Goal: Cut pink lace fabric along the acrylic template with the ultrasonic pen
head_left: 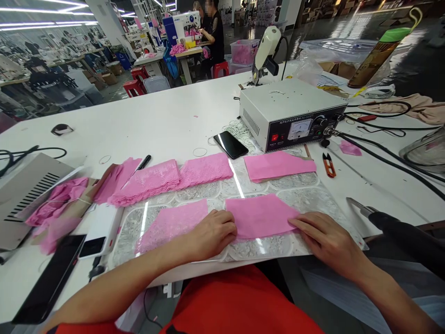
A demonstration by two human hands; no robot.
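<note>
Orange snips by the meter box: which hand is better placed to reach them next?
Right, I'd say: the right hand is nearer the orange snips. The left hand is farther off, at the pink piece's left edge.

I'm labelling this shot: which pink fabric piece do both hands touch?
The plain front-row piece, stretching from the left hand to the right hand; no other pink piece reaches the right hand.

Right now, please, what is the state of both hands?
Left hand: fingers curled at left edge of plain pink piece; grip cannot be told.
Right hand: fingertips on its right corner; pinching or pressing, cannot tell.
</note>
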